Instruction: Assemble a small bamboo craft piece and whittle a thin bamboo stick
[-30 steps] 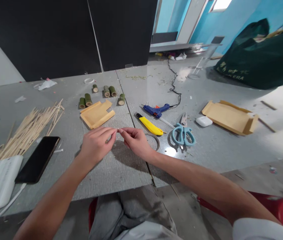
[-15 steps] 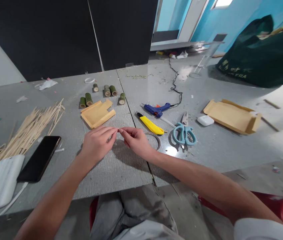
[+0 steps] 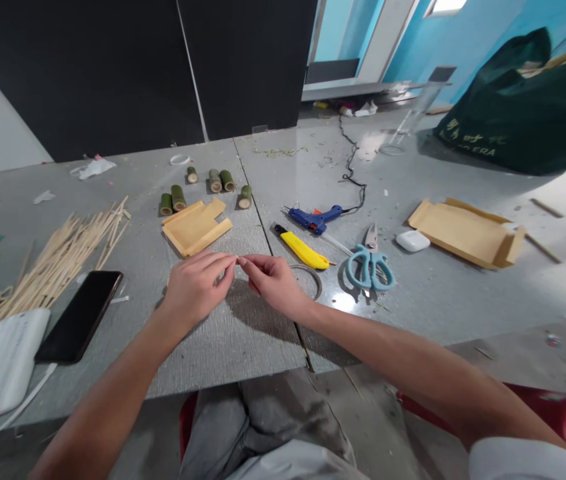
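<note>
My left hand [image 3: 199,281] and my right hand [image 3: 273,280] meet fingertip to fingertip above the grey table. Both are closed in a pinch; whatever lies between the fingertips is too small to make out. Just beyond my left hand is a folded piece of brown cardboard [image 3: 190,230]. A grey ring [image 3: 317,280] lies on the table, partly hidden behind my right hand. Close to that hand are a yellow utility knife [image 3: 305,251], a blue hot glue gun [image 3: 315,219] and light-blue-handled scissors [image 3: 370,263].
Several short green bamboo pieces [image 3: 215,180] stand or lie beyond the cardboard. Thin wooden sticks [image 3: 67,250], a black phone [image 3: 80,317] and a white power bank [image 3: 5,367] occupy the left. Rightward are a white earbud case [image 3: 413,241], a cardboard tray [image 3: 463,233] and a dark green bag [image 3: 523,113].
</note>
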{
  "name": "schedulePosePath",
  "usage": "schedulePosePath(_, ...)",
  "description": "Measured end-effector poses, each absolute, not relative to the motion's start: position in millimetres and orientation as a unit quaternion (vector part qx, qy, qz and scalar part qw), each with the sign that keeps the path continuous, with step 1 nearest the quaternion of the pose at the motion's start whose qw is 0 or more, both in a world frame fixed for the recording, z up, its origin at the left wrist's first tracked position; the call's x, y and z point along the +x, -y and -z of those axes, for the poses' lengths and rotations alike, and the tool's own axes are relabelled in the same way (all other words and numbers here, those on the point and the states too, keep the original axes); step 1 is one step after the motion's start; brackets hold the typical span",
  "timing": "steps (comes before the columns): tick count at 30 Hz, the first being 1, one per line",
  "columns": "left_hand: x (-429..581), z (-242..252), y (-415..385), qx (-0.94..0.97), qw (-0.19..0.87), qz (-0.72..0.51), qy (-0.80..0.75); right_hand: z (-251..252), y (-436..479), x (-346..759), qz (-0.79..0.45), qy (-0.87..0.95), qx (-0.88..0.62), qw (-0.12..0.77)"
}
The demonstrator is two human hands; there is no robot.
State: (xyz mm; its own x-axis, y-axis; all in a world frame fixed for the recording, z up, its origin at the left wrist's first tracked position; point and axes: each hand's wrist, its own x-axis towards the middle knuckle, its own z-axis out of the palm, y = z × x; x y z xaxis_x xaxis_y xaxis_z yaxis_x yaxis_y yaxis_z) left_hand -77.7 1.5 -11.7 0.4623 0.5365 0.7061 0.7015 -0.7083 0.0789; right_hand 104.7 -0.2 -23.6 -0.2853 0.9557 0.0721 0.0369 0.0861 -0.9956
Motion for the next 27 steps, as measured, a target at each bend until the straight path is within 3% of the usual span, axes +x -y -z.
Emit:
schedulePosePath(13, -77.4, 10.1, -2.0, -0.828, 0.004, 0.400, 0.393, 24.9, -1.8, 104.9, -0.559, 0.587, -0.402, 0.426)
schedulePosePath(27, -73.8, 10.8, -1.0, -0.820, 0.046, 0.429, 0.377, 22.2, -1.2, 103.2, -0.585, 0.576, -0.374, 0.431)
